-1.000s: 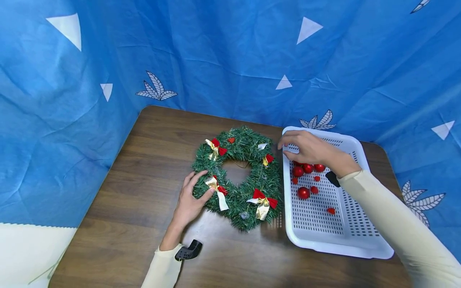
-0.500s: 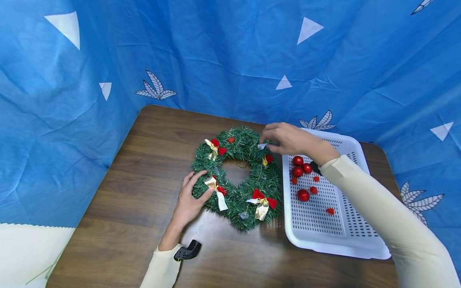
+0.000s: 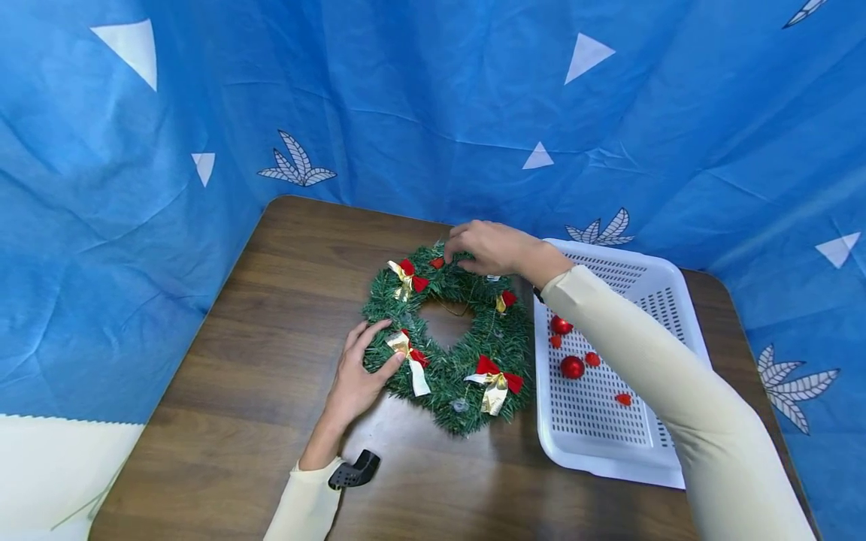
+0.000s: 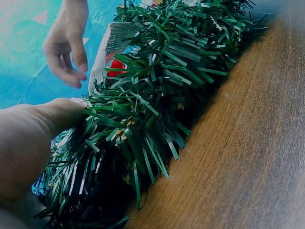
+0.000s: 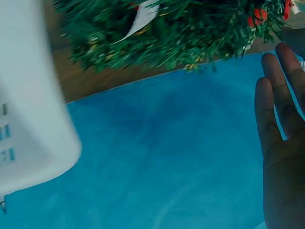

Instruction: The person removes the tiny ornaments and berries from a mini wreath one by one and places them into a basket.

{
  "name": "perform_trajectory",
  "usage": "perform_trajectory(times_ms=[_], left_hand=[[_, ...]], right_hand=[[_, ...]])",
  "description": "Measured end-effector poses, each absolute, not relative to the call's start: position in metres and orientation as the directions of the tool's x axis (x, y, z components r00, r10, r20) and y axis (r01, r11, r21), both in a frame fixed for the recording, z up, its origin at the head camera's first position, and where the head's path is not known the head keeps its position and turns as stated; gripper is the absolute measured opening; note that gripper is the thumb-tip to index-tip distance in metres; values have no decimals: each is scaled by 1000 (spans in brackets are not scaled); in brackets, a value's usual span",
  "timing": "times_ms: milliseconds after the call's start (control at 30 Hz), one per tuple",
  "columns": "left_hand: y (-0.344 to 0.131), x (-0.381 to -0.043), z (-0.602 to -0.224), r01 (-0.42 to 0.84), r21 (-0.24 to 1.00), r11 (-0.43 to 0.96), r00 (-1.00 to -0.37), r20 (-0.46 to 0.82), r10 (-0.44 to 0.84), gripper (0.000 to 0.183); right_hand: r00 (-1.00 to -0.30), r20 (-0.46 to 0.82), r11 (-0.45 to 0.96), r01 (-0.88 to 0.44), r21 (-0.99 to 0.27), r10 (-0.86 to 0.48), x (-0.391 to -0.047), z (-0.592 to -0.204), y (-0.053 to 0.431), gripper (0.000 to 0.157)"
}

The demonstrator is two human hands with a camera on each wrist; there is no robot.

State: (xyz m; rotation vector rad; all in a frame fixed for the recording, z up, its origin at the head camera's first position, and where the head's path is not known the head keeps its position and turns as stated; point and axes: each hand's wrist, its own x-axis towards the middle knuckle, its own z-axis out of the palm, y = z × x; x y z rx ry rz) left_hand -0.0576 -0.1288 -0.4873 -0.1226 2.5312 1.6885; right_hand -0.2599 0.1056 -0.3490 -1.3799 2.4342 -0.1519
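Note:
A green tinsel wreath (image 3: 467, 409) lies on the wooden table, dressed with red-and-gold bows. My left hand (image 3: 357, 372) holds its lower left side, the thumb lying by a gold-and-red bow (image 3: 409, 353) and the fingers along the outer edge. In the left wrist view, that thumb (image 4: 66, 114) presses into the green strands. Over the wreath's top hovers my right hand (image 3: 490, 246), its fingertips close to a small red ornament (image 3: 437, 263) among the strands. The right wrist view shows the fingers (image 5: 274, 71) spread, with nothing seen between them.
To the right of the wreath stands a white perforated basket (image 3: 544, 421), partly covered by the right sleeve. Inside lie shiny red balls (image 3: 572, 367) and small rough red pieces (image 3: 623, 399). A blue curtain (image 3: 433, 113) hangs behind the table (image 3: 257, 361).
My right hand has moved left from above the basket, past the wreath's upper right, to the red ornament at its top. The left hand has stayed in place on the wreath.

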Motion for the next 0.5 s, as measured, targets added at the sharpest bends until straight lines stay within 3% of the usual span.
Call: perform_trajectory(times_ms=[500], left_hand=[[-130, -58, -490, -122, 920, 373, -992, -126, -13, 57]], right_hand=[[-444, -249, 500, -829, -252, -861, -271, -365, 79, 19]])
